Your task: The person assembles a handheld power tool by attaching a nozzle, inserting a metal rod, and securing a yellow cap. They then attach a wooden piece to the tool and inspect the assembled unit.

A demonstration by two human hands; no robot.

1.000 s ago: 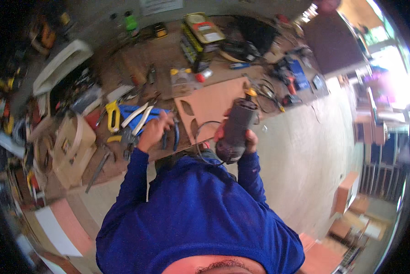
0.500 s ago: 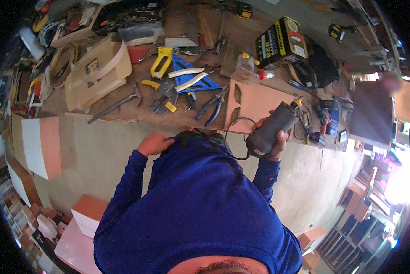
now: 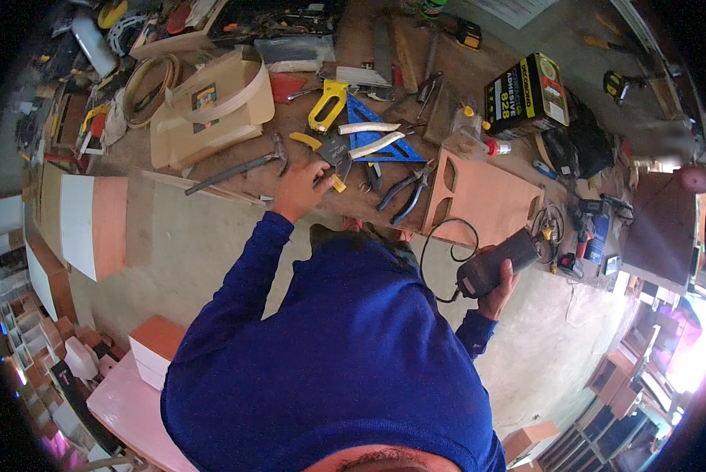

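Note:
In my right hand (image 3: 502, 287) is a corded, dark cylindrical power tool (image 3: 494, 266), apparently a trim router, tilted past the bench's front edge. Its black cord (image 3: 423, 263) loops up from the lower end. My left hand (image 3: 299, 190) is over the front edge of the bench, its fingers curled down by a small yellow-ended tool (image 3: 338, 184). What those fingers grip, if anything, is hidden. Close by lie a yellow-handled tool with a grey blade (image 3: 333, 148), a hammer (image 3: 243, 169), a yellow staple gun (image 3: 328, 104), blue-handled pliers (image 3: 404, 193) and a blue triangular square (image 3: 376, 135).
A wooden panel with cut-outs (image 3: 482, 197) lies at the bench front. Behind it stand a black-and-yellow can (image 3: 526, 94) and a red-capped bottle (image 3: 497, 147). Cardboard templates (image 3: 211, 118) lie at left. A cordless drill (image 3: 585, 236) is at right. White-faced boxes (image 3: 93, 228) stand below left.
My left hand has moved forward and right, from beside my body to the tools on the bench. The power tool has dropped lower and tilted flatter in my right hand. The view has shifted.

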